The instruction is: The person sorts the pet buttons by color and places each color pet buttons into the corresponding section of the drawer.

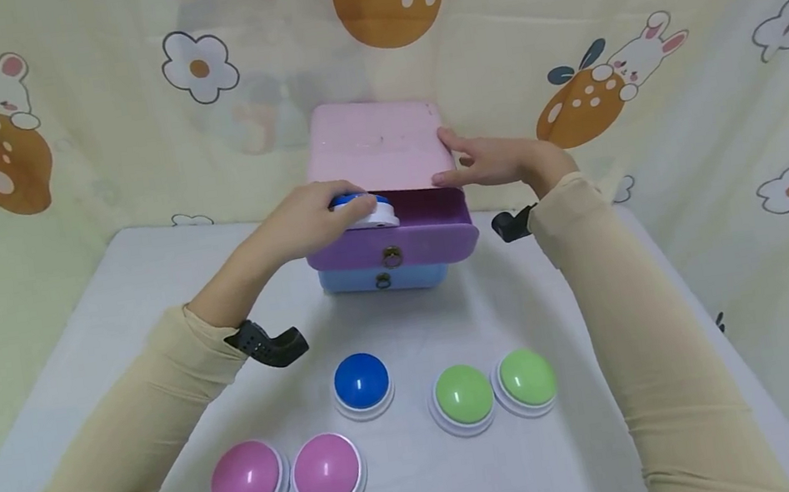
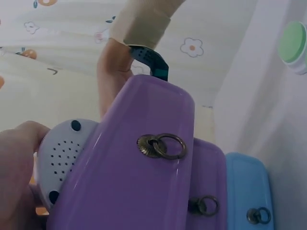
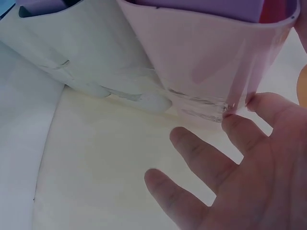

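Observation:
My left hand (image 1: 308,223) holds a blue push button (image 1: 381,214) with a white base at the left side of the pulled-out upper purple drawer (image 1: 432,245). The left wrist view shows the button's perforated underside (image 2: 62,155) beside the drawer front. The drawer belongs to a small stacked cabinet with a pink top (image 1: 376,148). My right hand (image 1: 496,160) touches the right side of this pink top. Its fingers (image 3: 192,153) are spread and fairly straight in the right wrist view, some of the tips against the pink casing.
Nearer on the white table stand another blue button (image 1: 362,383), two pink buttons (image 1: 246,481) at left and two green buttons (image 1: 464,396) at right. Below the open drawer, the blue drawer (image 1: 417,275) is closed. A patterned curtain (image 1: 123,149) hangs behind the cabinet.

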`<state>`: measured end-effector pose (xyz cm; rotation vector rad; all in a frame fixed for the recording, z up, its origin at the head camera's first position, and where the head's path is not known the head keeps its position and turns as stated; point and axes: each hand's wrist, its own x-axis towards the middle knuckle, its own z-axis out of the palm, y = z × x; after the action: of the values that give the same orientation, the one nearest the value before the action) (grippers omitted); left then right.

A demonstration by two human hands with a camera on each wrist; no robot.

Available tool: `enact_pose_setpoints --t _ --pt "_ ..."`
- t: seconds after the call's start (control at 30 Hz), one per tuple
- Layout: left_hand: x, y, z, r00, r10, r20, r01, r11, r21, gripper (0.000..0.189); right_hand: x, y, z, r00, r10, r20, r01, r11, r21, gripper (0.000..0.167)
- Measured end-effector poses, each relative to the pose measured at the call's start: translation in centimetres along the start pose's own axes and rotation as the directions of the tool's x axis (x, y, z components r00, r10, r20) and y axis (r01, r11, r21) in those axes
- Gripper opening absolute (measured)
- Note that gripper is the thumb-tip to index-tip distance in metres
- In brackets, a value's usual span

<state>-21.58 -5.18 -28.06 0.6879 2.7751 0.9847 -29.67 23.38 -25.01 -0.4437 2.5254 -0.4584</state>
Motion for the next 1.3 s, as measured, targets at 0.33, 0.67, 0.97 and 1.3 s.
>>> enact_pose_setpoints --t 0.33,0.67,0.97,1.3 --pt "0.6 0.6 0.4 0.998 -0.02 0.053 0.02 1.0 -0.007 0.057 0.0 -0.1 0.1 1.0 0.006 0.017 -0.006 1.0 0.013 0.099" --pt "0.7 0.9 1.3 0.999 -0.032 -0.002 0.032 0.999 -0.03 0.055 -0.3 -0.1 0.1 0.999 0.032 0.019 -0.032 0.999 -0.004 0.1" --pt "0.2 1.1 3.1 0.986 -0.041 -0.159 0.055 0.995 0.087 0.054 0.0 0.0 0.2 1.0 0.023 0.017 -0.023 1.0 0.019 0.099" --pt "0.2 1.7 0.9 0.995 -0.079 -0.064 0.084 0.992 0.09 0.055 0.4 0.0 0.2 1.0 0.012 -0.006 -0.012 0.999 0.035 0.096"
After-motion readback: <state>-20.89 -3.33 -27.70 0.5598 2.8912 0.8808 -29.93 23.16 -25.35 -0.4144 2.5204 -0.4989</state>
